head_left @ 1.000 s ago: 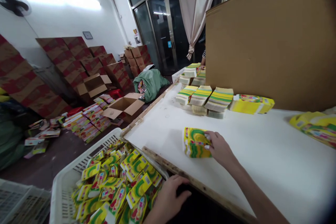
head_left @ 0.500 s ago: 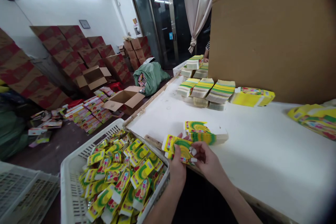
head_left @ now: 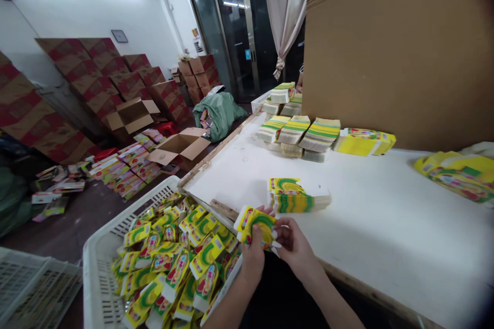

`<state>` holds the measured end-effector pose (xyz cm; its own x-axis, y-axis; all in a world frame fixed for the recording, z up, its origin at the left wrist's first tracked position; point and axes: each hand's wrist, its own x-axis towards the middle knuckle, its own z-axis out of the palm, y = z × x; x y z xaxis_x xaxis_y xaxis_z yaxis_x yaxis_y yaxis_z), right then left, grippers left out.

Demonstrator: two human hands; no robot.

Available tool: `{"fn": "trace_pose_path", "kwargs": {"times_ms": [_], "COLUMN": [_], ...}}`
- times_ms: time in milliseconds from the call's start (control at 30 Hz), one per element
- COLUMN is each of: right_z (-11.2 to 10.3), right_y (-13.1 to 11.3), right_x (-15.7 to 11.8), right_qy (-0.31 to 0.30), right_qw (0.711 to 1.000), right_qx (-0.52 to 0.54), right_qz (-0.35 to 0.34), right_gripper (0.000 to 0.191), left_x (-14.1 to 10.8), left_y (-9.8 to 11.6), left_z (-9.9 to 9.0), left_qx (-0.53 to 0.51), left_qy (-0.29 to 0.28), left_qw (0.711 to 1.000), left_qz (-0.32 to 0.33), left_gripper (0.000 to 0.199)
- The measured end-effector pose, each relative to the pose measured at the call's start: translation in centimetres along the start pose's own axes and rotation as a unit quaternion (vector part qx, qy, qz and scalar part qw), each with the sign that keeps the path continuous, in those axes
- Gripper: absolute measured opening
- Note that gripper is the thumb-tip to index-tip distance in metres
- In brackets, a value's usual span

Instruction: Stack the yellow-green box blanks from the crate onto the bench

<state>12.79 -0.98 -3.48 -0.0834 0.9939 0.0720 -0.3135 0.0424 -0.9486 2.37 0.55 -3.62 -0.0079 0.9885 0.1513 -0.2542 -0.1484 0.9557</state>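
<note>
A small yellow and green box (head_left: pixel 259 223) is held between both hands at the near edge of the white table (head_left: pixel 370 205). My left hand (head_left: pixel 252 249) grips it from below and the left, thumb across its printed face. At its right end, my right hand (head_left: pixel 294 244) pinches white crayon-like sticks or flaps, too small to tell which. Just beyond the hands lies a stack of flat yellow and green cartons (head_left: pixel 295 201). To the left stands a white plastic basket (head_left: pixel 94 272) heaped with similar filled-looking yellow boxes (head_left: pixel 179 267).
Bundled flat cartons (head_left: pixel 320 133) stand farther back on the table, before a tall cardboard sheet (head_left: pixel 401 56). A yellow pile (head_left: pixel 459 175) lies at the right. Open boxes (head_left: pixel 179 146), a green sack (head_left: pixel 219 113) and stacked cartons (head_left: pixel 88 77) occupy the floor at left.
Both hands and the small box have moved slightly left and down, away from the carton stack. The whole view has shifted a little. The box remains in my hands.
</note>
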Motion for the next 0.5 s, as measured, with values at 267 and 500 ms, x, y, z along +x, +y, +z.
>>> {"fn": "trace_pose_path", "kwargs": {"times_ms": [267,500], "right_z": [1.0,2.2], "right_y": [-1.7,0.2], "right_x": [-0.8,-0.8], "right_qy": [-0.056,-0.056], "right_qw": [0.997,0.998], "right_qx": [-0.039,0.020], "right_qz": [-0.045,-0.020], "right_gripper": [0.065,0.047], "left_x": [0.4,1.1], "left_y": [0.7,1.3], "left_z": [0.9,1.4], "left_qx": [-0.146,-0.214], "left_qy": [0.128,0.150], "left_qw": [0.975,0.961], "left_qz": [-0.110,-0.092], "left_gripper": [0.033,0.031]}}
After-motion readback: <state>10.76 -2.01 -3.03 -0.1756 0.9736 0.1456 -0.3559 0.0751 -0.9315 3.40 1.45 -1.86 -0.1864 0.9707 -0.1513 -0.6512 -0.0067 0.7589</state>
